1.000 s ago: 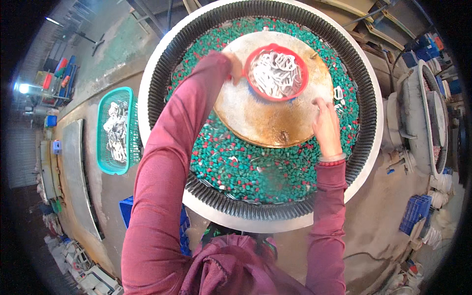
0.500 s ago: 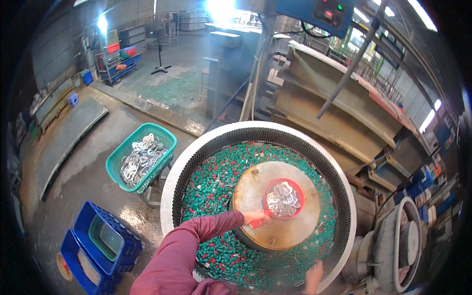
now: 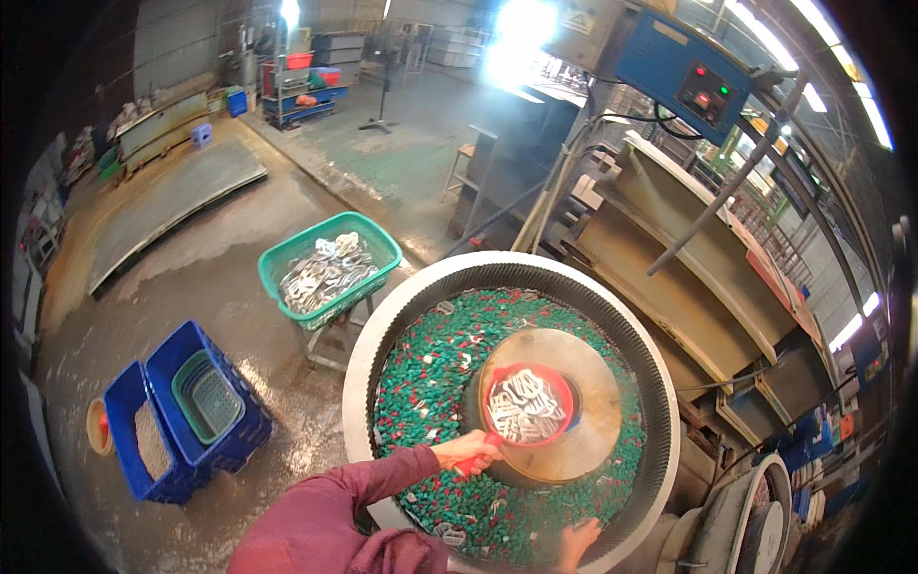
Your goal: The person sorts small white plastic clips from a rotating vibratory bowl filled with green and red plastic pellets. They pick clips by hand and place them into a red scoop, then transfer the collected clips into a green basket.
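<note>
My left hand [image 3: 467,450] is wrapped round the handle of a red plastic scoop [image 3: 572,402]. Pale metal pieces [image 3: 524,406], looped like buckles, fill the scoop. It is over the round tan cover [image 3: 595,435] at the middle of a large tumbling bowl [image 3: 360,421]. Around that cover lie green and red tumbling stones [image 3: 430,383], with a few metal pieces among them. My right hand [image 3: 578,541] is low over the stones at the bowl's near right side, fingers drawn together. Whatever they pinch, if anything, is too blurred to make out.
Left of the bowl, a green basket [image 3: 273,263] of metal pieces rests on a stand. Blue crates [image 3: 253,421] sit on the wet floor, one with a green basket inside. A blue control box [image 3: 684,72] and metal chutes [image 3: 669,249] rise beyond the bowl; another round machine [image 3: 765,517] is at right.
The view has shifted. The scoop has moved left across the cover toward me, still in my left hand. My right hand has moved inward from beside the bowl's rim to over the stones.
</note>
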A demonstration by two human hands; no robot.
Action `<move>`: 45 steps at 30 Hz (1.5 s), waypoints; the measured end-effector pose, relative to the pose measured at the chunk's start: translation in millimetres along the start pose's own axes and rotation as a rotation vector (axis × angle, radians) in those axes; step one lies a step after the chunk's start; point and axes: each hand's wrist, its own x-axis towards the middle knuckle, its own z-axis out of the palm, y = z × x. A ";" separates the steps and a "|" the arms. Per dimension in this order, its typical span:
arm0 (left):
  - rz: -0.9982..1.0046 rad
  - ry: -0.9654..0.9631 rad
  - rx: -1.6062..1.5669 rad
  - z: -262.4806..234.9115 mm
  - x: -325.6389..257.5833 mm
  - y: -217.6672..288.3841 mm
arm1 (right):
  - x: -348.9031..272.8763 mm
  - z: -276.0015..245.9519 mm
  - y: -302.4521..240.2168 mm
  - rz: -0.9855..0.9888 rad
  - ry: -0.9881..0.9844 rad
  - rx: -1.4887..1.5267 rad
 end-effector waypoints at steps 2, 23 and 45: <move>0.053 0.031 -0.065 2.3 -36.0 8.2 | -0.6 10.8 -9.2 -0.014 -0.059 -0.056; 0.271 1.239 0.936 -384.3 -257.4 215.9 | -135.5 37.3 -7.2 0.251 -0.139 -0.234; 0.524 1.663 1.676 -469.8 -321.2 232.9 | -38.1 111.8 -312.8 -0.331 -0.380 0.062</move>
